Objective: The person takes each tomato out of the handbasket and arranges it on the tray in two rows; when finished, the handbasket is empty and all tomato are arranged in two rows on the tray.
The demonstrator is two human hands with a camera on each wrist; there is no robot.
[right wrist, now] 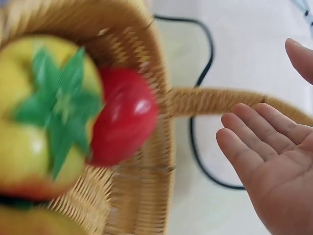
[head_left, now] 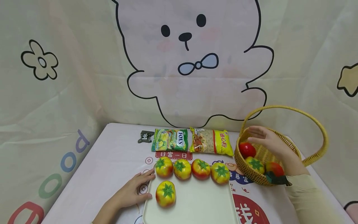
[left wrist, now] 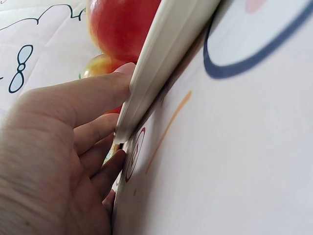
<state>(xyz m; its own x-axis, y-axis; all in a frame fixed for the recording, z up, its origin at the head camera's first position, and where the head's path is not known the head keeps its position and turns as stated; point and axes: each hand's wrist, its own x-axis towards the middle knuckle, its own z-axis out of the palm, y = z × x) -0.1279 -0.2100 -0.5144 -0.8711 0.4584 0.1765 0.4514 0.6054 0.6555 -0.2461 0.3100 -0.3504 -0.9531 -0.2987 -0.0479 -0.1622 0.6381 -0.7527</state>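
Observation:
My left hand [head_left: 130,191] is at the left side of a cream tray [head_left: 205,205], fingers and thumb touching its rim [left wrist: 146,73]. On the tray sit several yellow-and-red toy tomatoes with green star-shaped tops: a row along the far edge and one toy tomato [head_left: 166,194] nearer my left hand. My right hand [head_left: 268,141] is over the wicker basket [head_left: 279,137], fingers extended and nothing in them. Inside the basket lie a shiny red fruit [right wrist: 124,117], a yellow toy tomato [right wrist: 49,112] and a red-orange fruit [head_left: 274,169], partly covered by something dark at my right cuff.
Behind the tray lie a green FOX'S candy bag [head_left: 170,140], a yellow pasta bag [head_left: 211,141] and a small dark packet [head_left: 145,136]. The basket's tall handle [head_left: 321,133] arches over my right arm. A printed cloth backdrop [head_left: 190,87] hangs behind the table.

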